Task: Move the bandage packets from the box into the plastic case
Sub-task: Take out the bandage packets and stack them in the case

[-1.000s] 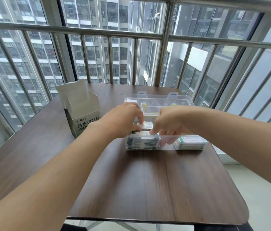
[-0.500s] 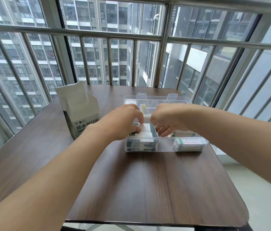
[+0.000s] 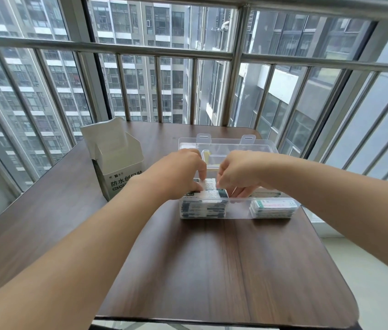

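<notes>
A clear plastic case lies open on the brown table, its lid folded back. A tall stack of bandage packets fills its left part; a lower stack sits at the right. My left hand and my right hand meet over the left stack, fingertips pinching the top packet from both sides. The white cardboard box stands open to the left of the case, partly behind my left wrist.
A metal railing with vertical bars runs just beyond the table's far edge, with tall buildings behind it. The dark wood table has bare surface in front of the case. Tiled floor shows to the right.
My right hand has lifted out of the case's middle and come left to meet my left hand above the left stack. The left hand has stayed on that stack.
</notes>
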`<state>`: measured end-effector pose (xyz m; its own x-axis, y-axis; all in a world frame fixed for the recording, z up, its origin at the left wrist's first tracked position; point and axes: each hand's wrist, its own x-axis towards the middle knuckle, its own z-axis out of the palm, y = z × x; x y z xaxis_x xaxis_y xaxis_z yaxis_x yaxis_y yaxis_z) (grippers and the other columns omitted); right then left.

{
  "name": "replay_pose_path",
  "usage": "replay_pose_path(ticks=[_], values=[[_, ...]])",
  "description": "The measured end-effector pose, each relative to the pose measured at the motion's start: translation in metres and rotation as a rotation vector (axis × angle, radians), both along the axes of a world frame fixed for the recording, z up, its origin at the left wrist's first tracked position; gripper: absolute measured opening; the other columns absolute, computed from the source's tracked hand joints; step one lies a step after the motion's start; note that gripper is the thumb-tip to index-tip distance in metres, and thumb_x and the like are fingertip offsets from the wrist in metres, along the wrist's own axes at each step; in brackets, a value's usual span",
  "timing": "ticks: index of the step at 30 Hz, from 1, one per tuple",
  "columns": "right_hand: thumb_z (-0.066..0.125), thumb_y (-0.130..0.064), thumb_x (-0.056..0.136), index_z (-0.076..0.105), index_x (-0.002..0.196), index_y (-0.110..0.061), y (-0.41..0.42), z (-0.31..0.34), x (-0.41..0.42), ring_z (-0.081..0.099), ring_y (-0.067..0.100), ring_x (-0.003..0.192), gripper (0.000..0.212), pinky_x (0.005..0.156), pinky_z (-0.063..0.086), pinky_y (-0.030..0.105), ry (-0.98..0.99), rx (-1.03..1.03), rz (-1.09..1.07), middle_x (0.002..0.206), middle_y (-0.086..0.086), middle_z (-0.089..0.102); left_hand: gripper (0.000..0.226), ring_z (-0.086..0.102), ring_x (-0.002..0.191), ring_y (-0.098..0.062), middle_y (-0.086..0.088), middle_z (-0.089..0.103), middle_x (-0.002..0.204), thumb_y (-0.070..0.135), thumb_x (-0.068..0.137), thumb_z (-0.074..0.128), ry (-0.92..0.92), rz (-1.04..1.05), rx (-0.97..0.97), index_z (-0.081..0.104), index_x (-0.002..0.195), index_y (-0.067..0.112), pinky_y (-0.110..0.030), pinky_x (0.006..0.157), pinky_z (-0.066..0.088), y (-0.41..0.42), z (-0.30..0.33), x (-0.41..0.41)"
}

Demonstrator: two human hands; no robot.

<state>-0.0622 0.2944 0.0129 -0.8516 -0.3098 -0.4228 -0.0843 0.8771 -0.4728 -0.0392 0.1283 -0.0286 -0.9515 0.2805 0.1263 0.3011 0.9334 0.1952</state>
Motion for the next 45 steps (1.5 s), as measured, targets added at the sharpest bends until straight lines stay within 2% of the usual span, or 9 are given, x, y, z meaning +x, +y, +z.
replay_pose_path(ticks=[3, 9, 14, 19, 25, 29, 34, 41, 45], values=[[0.070, -0.015, 0.093, 0.073, 0.099, -0.012, 0.005, 0.000, 0.001, 0.077, 0.031, 0.086, 0.007, 0.079, 0.063, 0.038, 0.000, 0.013, 0.055, 0.092, 0.014, 0.074, 0.021, 0.054, 0.112, -0.018, 0.007, 0.055, 0.123, 0.033, 0.087, 0.075, 0.000, 0.003, -0.019, 0.072, 0.105, 0.024, -0.040, 0.096, 0.046, 0.000, -0.001, 0.001], [0.074, -0.024, 0.091, 0.077, 0.094, -0.025, 0.011, -0.002, -0.005, 0.070, 0.022, 0.080, 0.005, 0.077, 0.062, 0.030, -0.002, 0.057, 0.112, 0.093, 0.004, 0.071, 0.027, 0.051, 0.120, -0.017, 0.006, 0.054, 0.130, 0.040, 0.088, 0.072, -0.030, -0.014, -0.038, 0.073, 0.109, 0.023, -0.038, 0.099, 0.044, 0.000, 0.001, 0.002], [0.067, -0.031, 0.096, 0.075, 0.108, -0.028, 0.007, -0.002, -0.006, 0.060, 0.018, 0.078, 0.015, 0.071, 0.055, 0.026, -0.016, 0.081, 0.159, 0.085, 0.002, 0.065, 0.028, 0.052, 0.118, -0.016, 0.007, 0.054, 0.129, 0.040, 0.087, 0.073, -0.010, -0.014, -0.040, 0.071, 0.111, 0.025, -0.037, 0.097, 0.044, -0.001, 0.001, 0.003], [0.055, -0.040, 0.101, 0.066, 0.125, -0.031, 0.000, -0.003, -0.003, 0.053, 0.015, 0.076, 0.028, 0.075, 0.052, 0.028, -0.041, 0.172, 0.235, 0.086, 0.000, 0.056, 0.022, 0.056, 0.109, -0.017, 0.009, 0.055, 0.121, 0.038, 0.085, 0.076, 0.017, -0.007, 0.005, 0.070, 0.104, 0.029, -0.040, 0.093, 0.048, -0.002, -0.004, 0.003], [0.054, -0.046, 0.100, 0.062, 0.122, -0.036, -0.006, -0.005, 0.000, 0.049, 0.016, 0.070, 0.026, 0.064, 0.051, 0.027, -0.020, 0.237, 0.305, 0.078, -0.003, 0.048, 0.019, 0.056, 0.107, -0.016, 0.010, 0.055, 0.119, 0.035, 0.084, 0.077, 0.012, -0.014, 0.033, 0.069, 0.102, 0.030, -0.040, 0.093, 0.048, -0.003, -0.005, 0.002], [0.066, -0.041, 0.094, 0.070, 0.120, -0.027, -0.008, -0.004, -0.002, 0.048, 0.016, 0.066, 0.031, 0.061, 0.051, 0.024, 0.050, 0.173, 0.295, 0.080, -0.001, 0.052, 0.016, 0.057, 0.105, -0.017, 0.010, 0.055, 0.117, 0.031, 0.084, 0.078, 0.018, -0.013, 0.048, 0.070, 0.098, 0.031, -0.040, 0.093, 0.048, -0.004, -0.006, 0.000], [0.070, -0.043, 0.090, 0.072, 0.117, -0.024, -0.014, -0.006, -0.001, 0.055, 0.013, 0.060, 0.033, 0.052, 0.049, 0.018, 0.161, 0.226, 0.331, 0.090, 0.000, 0.060, 0.014, 0.057, 0.105, -0.016, 0.010, 0.055, 0.116, 0.033, 0.086, 0.075, 0.007, -0.016, 0.071, 0.073, 0.099, 0.030, -0.039, 0.094, 0.048, -0.005, -0.007, 0.000], [0.078, -0.040, 0.085, 0.079, 0.104, -0.030, -0.003, 0.008, -0.005, 0.052, 0.016, 0.066, 0.021, 0.050, 0.049, 0.020, 0.132, 0.028, 0.290, 0.069, -0.003, 0.052, 0.019, 0.056, 0.111, -0.017, 0.009, 0.056, 0.122, 0.035, 0.087, 0.074, 0.018, -0.016, 0.107, 0.071, 0.105, 0.029, -0.041, 0.097, 0.046, -0.006, -0.005, 0.001], [0.080, -0.037, 0.084, 0.080, 0.097, -0.032, 0.007, 0.016, -0.007, 0.048, 0.013, 0.057, 0.014, 0.049, 0.048, 0.018, 0.142, -0.048, 0.231, 0.065, -0.002, 0.052, 0.018, 0.055, 0.113, -0.017, 0.008, 0.056, 0.123, 0.033, 0.088, 0.073, 0.043, -0.022, 0.142, 0.072, 0.106, 0.028, -0.041, 0.099, 0.045, -0.006, -0.002, 0.003]])
